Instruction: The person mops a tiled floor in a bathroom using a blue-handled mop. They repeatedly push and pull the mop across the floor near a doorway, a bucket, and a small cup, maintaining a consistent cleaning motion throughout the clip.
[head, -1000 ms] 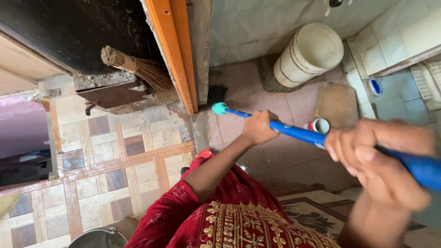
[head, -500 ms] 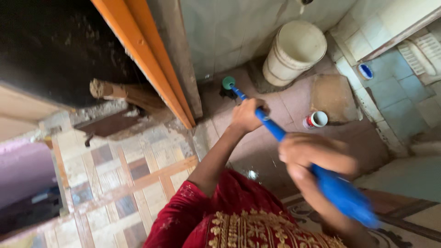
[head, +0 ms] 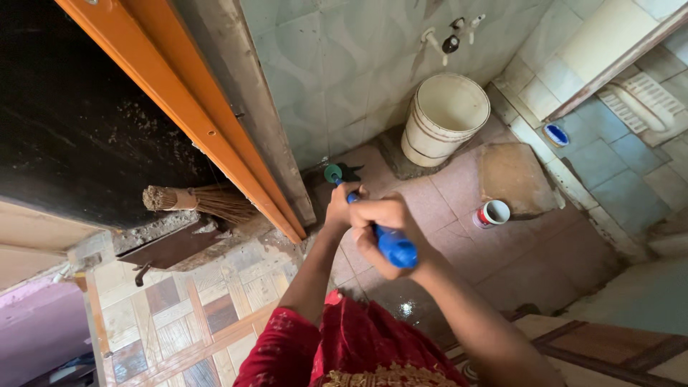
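Running through both hands' grip — blue brush handle point(head: 390, 244), bristles beyond.

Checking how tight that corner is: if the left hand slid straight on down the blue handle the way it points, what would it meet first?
The left hand would likely meet the green collar above the black brush head, right by the tiled wall; depth is unclear.

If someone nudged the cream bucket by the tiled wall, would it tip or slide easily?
The cream bucket looks empty, so it is probably light and would slide on the tiled floor when pushed. It stands upright and is wider at the rim than at the base, so a high nudge might tip it. Its walls look like rigid plastic, likely stiff.
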